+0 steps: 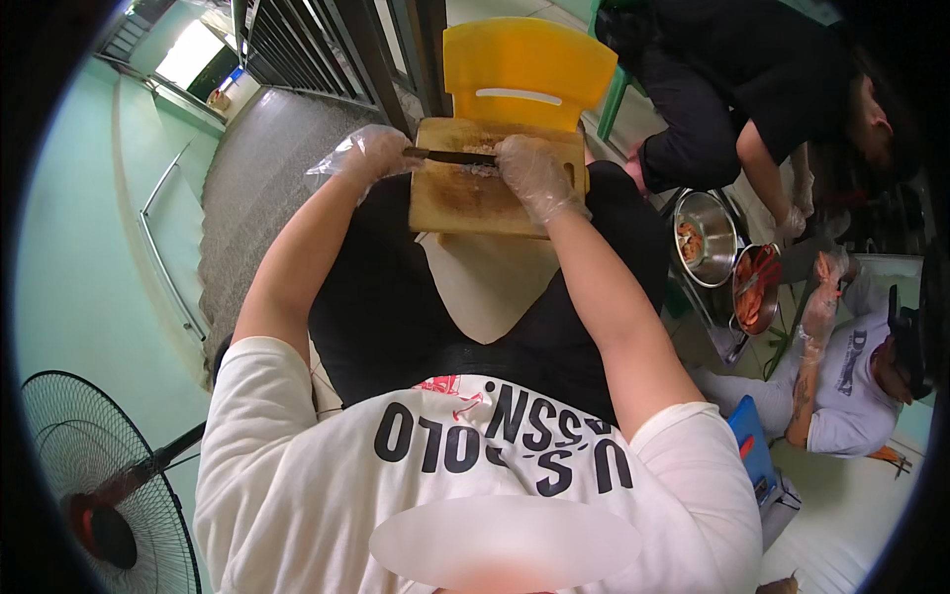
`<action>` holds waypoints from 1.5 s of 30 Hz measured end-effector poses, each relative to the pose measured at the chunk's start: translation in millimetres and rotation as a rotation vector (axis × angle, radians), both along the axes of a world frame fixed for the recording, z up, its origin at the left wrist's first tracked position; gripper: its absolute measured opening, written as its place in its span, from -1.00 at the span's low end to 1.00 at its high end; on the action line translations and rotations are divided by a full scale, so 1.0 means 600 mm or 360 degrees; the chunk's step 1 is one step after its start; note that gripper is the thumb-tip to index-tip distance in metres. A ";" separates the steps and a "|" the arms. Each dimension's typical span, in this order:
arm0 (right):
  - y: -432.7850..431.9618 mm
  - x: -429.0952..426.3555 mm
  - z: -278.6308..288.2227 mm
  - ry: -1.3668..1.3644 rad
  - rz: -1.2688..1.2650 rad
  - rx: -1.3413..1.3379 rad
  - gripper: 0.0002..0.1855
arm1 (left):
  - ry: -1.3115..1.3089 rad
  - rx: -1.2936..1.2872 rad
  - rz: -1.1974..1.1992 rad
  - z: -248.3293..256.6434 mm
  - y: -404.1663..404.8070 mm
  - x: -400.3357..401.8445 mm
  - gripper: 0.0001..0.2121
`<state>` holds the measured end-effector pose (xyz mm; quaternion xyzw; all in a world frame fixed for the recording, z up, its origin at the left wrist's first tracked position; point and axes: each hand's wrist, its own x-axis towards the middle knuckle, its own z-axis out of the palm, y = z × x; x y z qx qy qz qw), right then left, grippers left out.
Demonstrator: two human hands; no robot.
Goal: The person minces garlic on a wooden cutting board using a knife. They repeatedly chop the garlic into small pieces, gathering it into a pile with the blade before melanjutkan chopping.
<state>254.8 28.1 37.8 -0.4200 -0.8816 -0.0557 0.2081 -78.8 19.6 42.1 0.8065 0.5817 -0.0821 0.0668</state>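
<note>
A wooden cutting board (475, 204) lies in front of me on a yellow plastic chair (531, 67). Across it runs a dark-bladed knife (460, 157), with small pale minced bits (481, 170) on both sides of the blade. My left hand (377, 152), in a clear plastic glove, is closed around the handle at the board's left edge. My right hand (536, 174), gloved too, rests over the other end of the knife at the board's right; its fingertips and what lies under them are hidden.
At the right stand a steel bowl (724, 241) with orange pieces of food and a red-rimmed colander (755, 293) with reddish food. Two people sit beside these. A black metal railing (312, 52) rises beyond the board; a fan (111, 490) stands at the lower left.
</note>
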 end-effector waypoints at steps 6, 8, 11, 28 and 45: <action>-0.006 -0.012 0.013 0.0023 0.0008 -0.0168 -0.86 | -0.0095 0.0040 0.0013 -0.016 -0.009 -0.017 -0.46; -0.010 -0.013 0.006 -0.0023 -0.0022 -0.0161 -0.85 | -0.0150 -0.0072 0.0116 -0.024 -0.009 -0.022 -0.41; 0.017 -0.005 -0.011 0.0023 -0.0042 -0.0084 -0.83 | -0.0127 0.0126 0.0063 -0.019 0.005 -0.016 -0.43; 0.006 -0.022 0.013 -0.0471 -0.0192 0.0272 -0.88 | -0.0198 -0.0032 0.0184 -0.044 0.007 -0.042 -0.34; -0.017 -0.005 -0.021 -0.0046 -0.0091 0.0052 -0.86 | -0.0098 -0.0073 0.0071 0.011 -0.017 0.001 -0.43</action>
